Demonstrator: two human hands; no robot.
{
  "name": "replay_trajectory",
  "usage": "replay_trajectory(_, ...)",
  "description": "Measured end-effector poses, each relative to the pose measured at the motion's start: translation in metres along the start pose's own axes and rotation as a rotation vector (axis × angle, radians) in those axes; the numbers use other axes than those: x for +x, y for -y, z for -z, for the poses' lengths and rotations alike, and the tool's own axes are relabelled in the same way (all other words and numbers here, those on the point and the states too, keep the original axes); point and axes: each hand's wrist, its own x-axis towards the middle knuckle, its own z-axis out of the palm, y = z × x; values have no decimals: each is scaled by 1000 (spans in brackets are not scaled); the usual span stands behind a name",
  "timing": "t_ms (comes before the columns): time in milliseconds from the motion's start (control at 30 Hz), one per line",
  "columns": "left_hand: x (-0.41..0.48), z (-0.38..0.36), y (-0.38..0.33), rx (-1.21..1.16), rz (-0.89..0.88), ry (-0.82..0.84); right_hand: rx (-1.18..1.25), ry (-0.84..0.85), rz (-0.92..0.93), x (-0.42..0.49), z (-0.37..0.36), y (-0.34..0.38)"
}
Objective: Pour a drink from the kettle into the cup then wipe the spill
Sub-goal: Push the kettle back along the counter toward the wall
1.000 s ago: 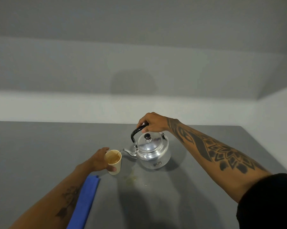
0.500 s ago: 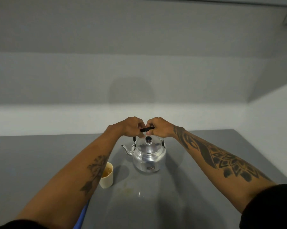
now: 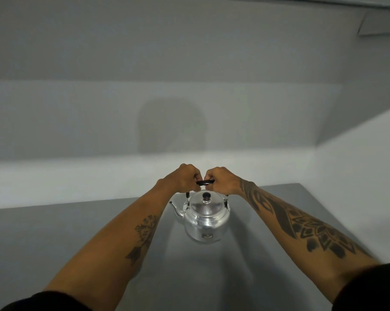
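polished metal kettle [image 3: 206, 218] sits upright on the grey table [image 3: 54, 239], lid on, knob [image 3: 206, 195] centred, spout [image 3: 175, 208] pointing to the person's left. both hands meet over it: the left hand [image 3: 181, 178] and the right hand [image 3: 223, 179] each curl their fingers tight around the black handle [image 3: 204, 182], knuckles almost touching, with only a short stretch of the bar showing between them. the handle stands straight up over the lid, which suits a two-handed hold; sharing the weight on a swinging bail likely keeps the body from tipping and slopping through the spout. whether the base is resting on the table or just clear of it cannot be told from this angle, though a shadow sits close under it. both forearms reach straight out from the near edge, so the kettle lies well away from the body, toward the far side of the table. neither a cup nor any spill is in view here; the left forearm may cover part of the surface where they could lie. judging by the grip, the kettle is being placed or shifted rather than tilted for pouring, since the spout is level.
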Motion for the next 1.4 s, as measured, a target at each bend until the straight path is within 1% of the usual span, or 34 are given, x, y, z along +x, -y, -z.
replay_trajectory(167,43,-17,-8,-13,-14,17,-8,28,-21,20,12,-38)
replay_trajectory(467,108,-31,-1,-5,48,23,-42,69,-32,72,18,-83)
replay_trajectory(700,143,-42,10,14,107,32,-46,110,-47,104,12,-106)
replay_trajectory(1100,161,-64,26,11,125,-30,-74,78,-40,120,2,-123)
replay_trajectory(1200,161,-65,27,-3,135,-19,-96,72,-40,118,1,-125)
replay_trajectory(1300,155,-63,30,-20,156,21,-101,92,-56,116,3,-124)
replay_trajectory(1400,136,-55,38,-7,177,-10,-89,140,-84,113,7,-122)
